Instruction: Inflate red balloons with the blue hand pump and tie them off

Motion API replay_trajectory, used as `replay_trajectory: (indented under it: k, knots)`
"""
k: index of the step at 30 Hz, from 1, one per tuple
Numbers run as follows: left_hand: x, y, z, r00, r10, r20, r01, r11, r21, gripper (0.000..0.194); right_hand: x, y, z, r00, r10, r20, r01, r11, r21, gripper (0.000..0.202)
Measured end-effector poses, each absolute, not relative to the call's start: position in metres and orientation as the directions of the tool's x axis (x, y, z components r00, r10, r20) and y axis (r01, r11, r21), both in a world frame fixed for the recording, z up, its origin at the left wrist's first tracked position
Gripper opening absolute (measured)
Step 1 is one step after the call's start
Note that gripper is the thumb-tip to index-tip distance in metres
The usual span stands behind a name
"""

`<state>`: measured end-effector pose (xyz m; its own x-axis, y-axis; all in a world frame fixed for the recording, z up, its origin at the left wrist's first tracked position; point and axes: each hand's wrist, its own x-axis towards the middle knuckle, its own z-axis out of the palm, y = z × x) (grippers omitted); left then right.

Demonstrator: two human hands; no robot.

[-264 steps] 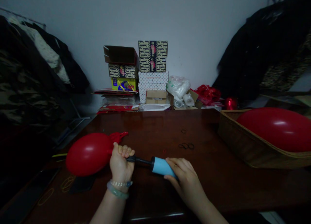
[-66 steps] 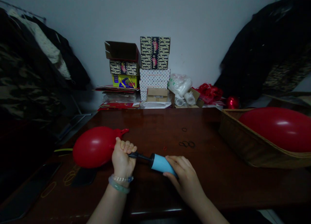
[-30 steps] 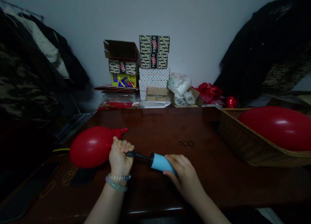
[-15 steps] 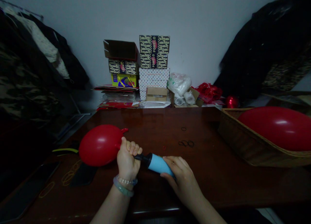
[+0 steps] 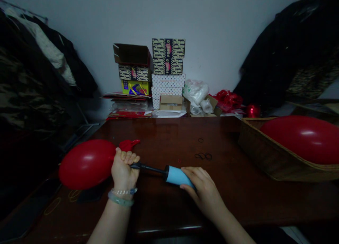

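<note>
My left hand (image 5: 125, 168) is closed round the neck of an inflated red balloon (image 5: 86, 163) and the black nozzle end of a hand pump. The balloon sticks out to the left of my fist. My right hand (image 5: 203, 187) grips the light blue barrel of the pump (image 5: 178, 176). Between my hands the black rod of the pump shows, pulled out of the barrel. Just behind my left fist, a small limp red balloon (image 5: 128, 144) lies on the brown table (image 5: 169, 131).
At the right, a wicker basket (image 5: 265, 152) holds a big red balloon (image 5: 304, 138). Black bands (image 5: 203, 156) lie mid-table, yellow bands (image 5: 53, 206) at the left. Stacked boxes (image 5: 168, 57) and plastic bags (image 5: 196, 92) stand behind the table. Clothes hang on both sides.
My left hand has moved left with the balloon, and the black rod now shows between my hands. My right hand has shifted slightly right. The small limp balloon is more exposed.
</note>
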<state>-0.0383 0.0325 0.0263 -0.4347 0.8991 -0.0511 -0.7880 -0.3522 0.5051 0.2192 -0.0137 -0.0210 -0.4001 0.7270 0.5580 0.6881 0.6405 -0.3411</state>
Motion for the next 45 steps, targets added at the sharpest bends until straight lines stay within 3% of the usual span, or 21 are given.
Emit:
replay_trajectory:
  k: [17,26,34,45]
  knots:
    - [0.004,0.024,0.014,-0.312,0.947,-0.084,-0.819,-0.223,0.529,0.046,0.194,-0.025,-0.023,-0.382,0.781,0.494,0.718,0.588,-0.374,0.039]
    - [-0.011,0.025,0.026,-0.363,0.931,-0.028,-0.779,-0.287,0.558,0.047,0.198,-0.021,-0.022,-0.4,0.773,0.492,0.663,0.615,-0.426,0.039]
    - [-0.042,0.032,0.028,-0.446,0.895,-0.02,-0.76,-0.366,0.538,0.045,0.208,-0.013,-0.027,-0.404,0.749,0.525,0.656,0.637,-0.404,0.041]
    - [-0.019,0.027,0.024,-0.369,0.925,-0.091,-0.808,-0.271,0.523,0.044,0.201,-0.025,-0.022,-0.406,0.771,0.49,0.69,0.61,-0.389,0.038]
